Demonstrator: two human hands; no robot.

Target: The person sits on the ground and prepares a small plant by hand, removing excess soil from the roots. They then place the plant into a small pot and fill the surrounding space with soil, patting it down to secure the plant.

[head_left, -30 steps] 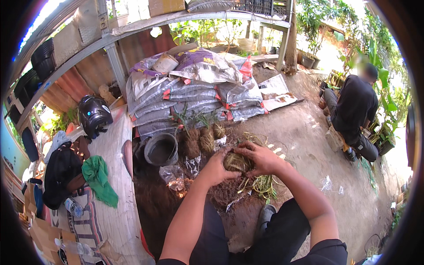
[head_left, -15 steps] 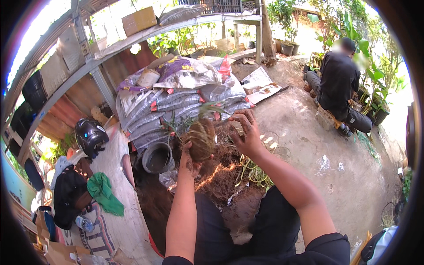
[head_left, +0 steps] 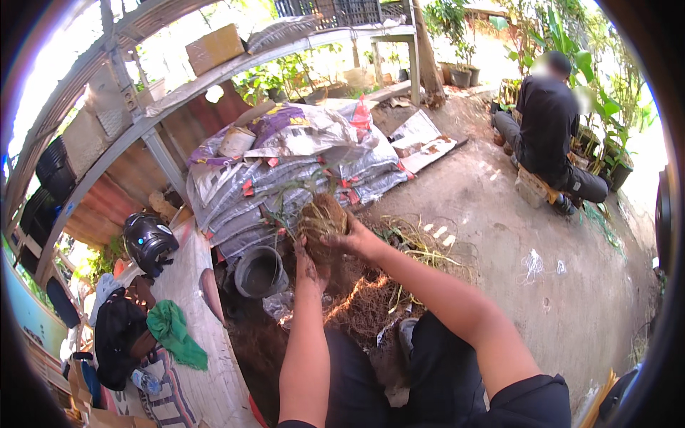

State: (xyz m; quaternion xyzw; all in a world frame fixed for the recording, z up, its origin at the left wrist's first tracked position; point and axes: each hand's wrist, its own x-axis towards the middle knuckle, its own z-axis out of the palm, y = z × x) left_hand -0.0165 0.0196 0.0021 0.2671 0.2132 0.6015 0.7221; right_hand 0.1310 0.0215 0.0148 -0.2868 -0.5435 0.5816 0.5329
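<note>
A brown, rounded root ball [head_left: 325, 217], wrapped in pale strands, is held up between my hands. Green leaves [head_left: 296, 191] stick out at its top and left. My left hand [head_left: 309, 260] is closed on its lower left side, the fingers partly hidden behind it. Around the right side wraps my right hand [head_left: 347, 239], pressed against the ball. Below lies a heap of dark, fibrous soil [head_left: 357, 296]. A dark bucket [head_left: 260, 272] of murky liquid stands just left of my left hand.
Stacked grey sacks [head_left: 285, 171] rise beyond my hands. Pale green strands [head_left: 421, 267] lie right of the soil. On the left are a black helmet [head_left: 148, 242] and green cloth [head_left: 175, 334]. Another person [head_left: 546, 125] sits at the far right beside potted plants.
My right hand has come down and left from the air onto the root ball and now grips its right side. The left hand still holds it. The view has shifted slightly.
</note>
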